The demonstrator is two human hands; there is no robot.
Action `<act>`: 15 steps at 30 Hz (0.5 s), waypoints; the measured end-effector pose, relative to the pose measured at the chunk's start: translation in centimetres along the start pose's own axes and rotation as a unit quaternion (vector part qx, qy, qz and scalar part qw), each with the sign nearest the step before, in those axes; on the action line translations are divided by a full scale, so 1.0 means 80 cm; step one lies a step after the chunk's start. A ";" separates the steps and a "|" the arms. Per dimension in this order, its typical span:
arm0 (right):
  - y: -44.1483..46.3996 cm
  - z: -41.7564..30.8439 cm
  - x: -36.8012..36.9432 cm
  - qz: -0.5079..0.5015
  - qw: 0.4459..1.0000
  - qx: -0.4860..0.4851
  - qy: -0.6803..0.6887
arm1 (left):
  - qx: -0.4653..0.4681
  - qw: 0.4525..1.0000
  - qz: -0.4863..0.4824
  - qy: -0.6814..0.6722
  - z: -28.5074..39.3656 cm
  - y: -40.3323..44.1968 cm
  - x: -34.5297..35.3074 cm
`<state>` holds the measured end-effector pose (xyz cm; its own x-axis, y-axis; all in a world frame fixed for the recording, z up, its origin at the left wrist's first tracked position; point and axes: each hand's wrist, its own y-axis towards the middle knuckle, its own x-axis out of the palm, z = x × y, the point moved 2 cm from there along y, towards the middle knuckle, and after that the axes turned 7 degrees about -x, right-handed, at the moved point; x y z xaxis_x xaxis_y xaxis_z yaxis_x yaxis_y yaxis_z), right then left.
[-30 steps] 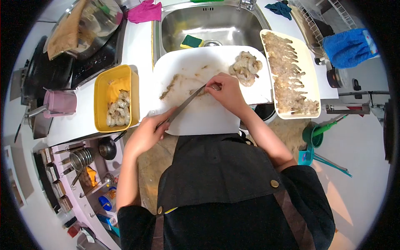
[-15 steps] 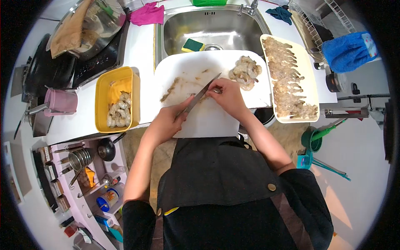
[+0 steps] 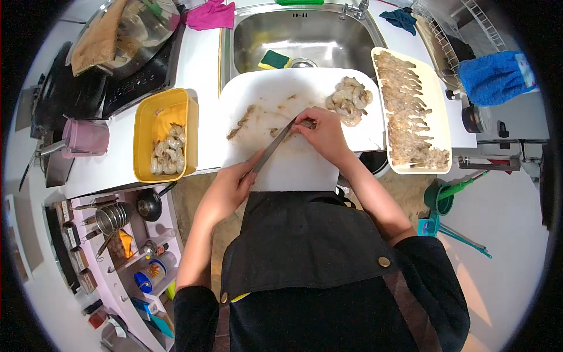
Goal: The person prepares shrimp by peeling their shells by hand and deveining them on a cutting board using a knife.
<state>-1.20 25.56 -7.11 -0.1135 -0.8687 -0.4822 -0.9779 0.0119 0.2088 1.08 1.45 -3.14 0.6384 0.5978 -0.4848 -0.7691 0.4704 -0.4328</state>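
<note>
My left hand (image 3: 233,180) is wrapped round the handle of a knife (image 3: 274,145), its blade slanting up and right over the white cutting board (image 3: 293,173). The tip of the blade meets a shrimp (image 3: 309,124) pinched in the fingers of my right hand (image 3: 324,134). Brown scraps (image 3: 241,122) lie on the board's left part. A pile of peeled shrimp (image 3: 350,100) sits at its upper right. More peeled shrimp (image 3: 169,154) lie in the yellow container (image 3: 141,138) on the left.
Rows of shrimp (image 3: 404,111) fill a cream tray (image 3: 444,117) at the right. Behind the board is a steel sink (image 3: 305,38) with a sponge (image 3: 274,60). A black cooktop (image 3: 138,82), a pink cup (image 3: 86,138) and a pink cloth (image 3: 211,14) are on the left.
The knife blade has swung and pulled back slightly, its tip now at the shrimp in my right hand. My left hand has moved a little down and left since half a second ago.
</note>
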 end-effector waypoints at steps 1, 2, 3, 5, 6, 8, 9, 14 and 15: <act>0.000 0.000 0.000 -0.001 1.000 0.002 -0.001 | -0.013 1.000 -0.004 0.000 -0.003 -0.004 -0.001; 0.001 0.001 0.000 -0.001 1.000 0.004 -0.001 | -0.026 1.000 -0.007 0.001 -0.006 -0.009 -0.001; 0.001 0.002 0.000 0.000 1.000 0.004 0.003 | -0.038 0.999 -0.013 -0.002 -0.007 -0.014 -0.003; 0.000 0.007 0.001 0.004 1.000 0.003 0.012 | -0.062 0.998 -0.025 -0.006 -0.006 -0.027 -0.008; -0.001 0.011 0.000 0.004 1.000 0.012 0.019 | -0.073 0.997 -0.037 -0.015 -0.007 -0.035 -0.013; -0.002 0.018 -0.005 0.006 0.999 0.028 0.033 | -0.094 0.993 -0.059 -0.031 -0.009 -0.049 -0.029; -0.002 0.018 -0.012 0.010 0.998 0.046 0.031 | -0.126 0.989 -0.074 -0.034 -0.006 -0.055 -0.042; 0.003 0.004 -0.027 -0.015 0.997 0.051 0.049 | 0.084 0.967 0.153 0.184 0.037 -0.009 -0.056; 0.005 -0.008 -0.024 -0.034 0.995 0.033 0.085 | 0.101 0.953 0.189 0.215 0.048 0.013 -0.054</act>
<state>-1.30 26.93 -5.56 -0.0205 -0.9395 -0.3418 -0.9924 -0.0223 0.1206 -2.59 1.87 1.45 0.2349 0.4493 -0.8619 -0.9093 0.4150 -0.0315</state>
